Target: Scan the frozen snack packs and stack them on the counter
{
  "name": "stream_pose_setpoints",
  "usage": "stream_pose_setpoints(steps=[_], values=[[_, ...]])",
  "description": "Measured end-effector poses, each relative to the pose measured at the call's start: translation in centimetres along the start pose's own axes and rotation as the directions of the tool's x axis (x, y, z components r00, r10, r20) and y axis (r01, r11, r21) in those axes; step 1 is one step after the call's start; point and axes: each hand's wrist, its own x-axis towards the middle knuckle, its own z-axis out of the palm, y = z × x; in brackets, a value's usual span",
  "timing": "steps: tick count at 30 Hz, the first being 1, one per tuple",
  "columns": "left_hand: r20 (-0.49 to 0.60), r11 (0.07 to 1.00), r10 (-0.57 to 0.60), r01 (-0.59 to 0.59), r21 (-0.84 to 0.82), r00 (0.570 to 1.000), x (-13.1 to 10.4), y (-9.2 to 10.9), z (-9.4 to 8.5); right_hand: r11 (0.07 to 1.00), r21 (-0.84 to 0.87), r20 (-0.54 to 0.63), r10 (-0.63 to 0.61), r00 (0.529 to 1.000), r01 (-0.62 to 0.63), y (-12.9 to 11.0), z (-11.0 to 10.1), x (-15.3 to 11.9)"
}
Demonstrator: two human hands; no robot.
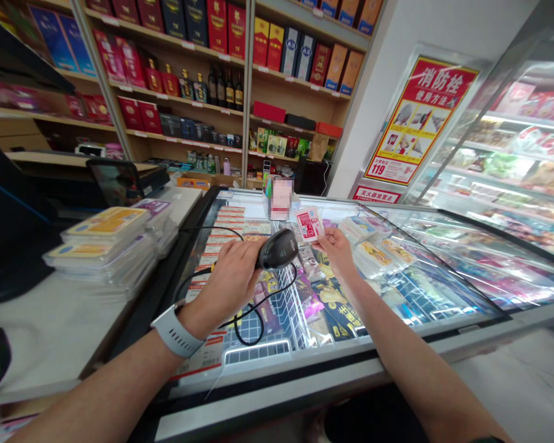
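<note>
Wrapped round the handle of a black barcode scanner is my left hand, with a grey watch band on its wrist. The scanner's head is turned away from me, and its black cable loops over the glass. Between the thumb and fingers of my right hand is a small white packet with red print, held up just right of the scanner head. Both hands are above the glass-topped freezer, which holds bagged goods and white wire baskets.
Stacked clear plastic packs with yellow and purple labels stand on the left counter, by a monitor. A pixelated item is at the freezer's far edge. Boxes and bottles fill the back shelves; a lit display fridge is at right.
</note>
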Motion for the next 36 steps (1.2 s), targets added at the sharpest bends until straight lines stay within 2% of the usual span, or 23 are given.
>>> stream_pose_setpoints(steps=[4, 7, 10, 12, 15, 20, 24, 28, 32, 36], values=[[0.013, 1.0, -0.011, 0.011, 0.005, 1.0, -0.1, 0.0, 0.2, 0.997, -0.05, -0.036, -0.056, 0.998, 0.054, -0.4, -0.5, 0.4], [0.004, 1.0, -0.015, 0.015, 0.006, 1.0, -0.2, -0.1, 0.4, 0.963, -0.225, -0.134, -0.182, 0.974, 0.149, -1.0, -1.7, 1.1], [0.007, 1.0, -0.019, 0.019, 0.0, 1.0, -0.2, -0.1, 0.4, 0.838, -0.508, -0.219, -0.349, 0.911, 0.199, -1.6, -3.3, 1.6], [0.013, 1.0, -0.02, 0.02, -0.001, 1.0, -0.2, -0.1, 0.3, 0.719, -0.669, -0.216, -0.433, 0.875, 0.191, -1.9, -4.3, 1.8], [0.012, 1.0, -0.025, 0.025, 0.004, 1.0, -0.1, 0.0, 0.1, 0.551, -0.822, -0.167, -0.471, 0.866, 0.142, -2.1, -5.4, 2.0], [0.011, 1.0, -0.025, 0.025, 0.011, 1.0, -0.2, 0.0, 0.2, 0.302, -0.952, -0.086, -0.39, 0.917, 0.04, -2.4, -5.8, 1.7], [0.017, 1.0, -0.017, 0.017, 0.015, 1.0, -0.2, 0.0, 0.2, 0.128, -0.992, -0.042, -0.269, 0.962, -0.007, -3.0, -5.2, 1.0], [0.014, 0.999, -0.023, 0.023, 0.024, 1.0, -0.2, 0.1, 0.1, -0.029, -0.999, -0.02, -0.159, 0.987, -0.025, -3.5, -4.5, 0.5], [0.009, 0.999, -0.022, 0.022, 0.029, 1.0, -0.2, 0.1, 0.1, -0.115, -0.993, 0.001, -0.084, 0.996, -0.009, -3.5, -4.1, 0.4], [0.01, 0.999, -0.026, 0.026, 0.028, 1.0, -0.3, 0.0, 0.1, -0.143, -0.99, 0.017, -0.029, 0.999, 0.012, -3.2, -4.1, 0.5]])
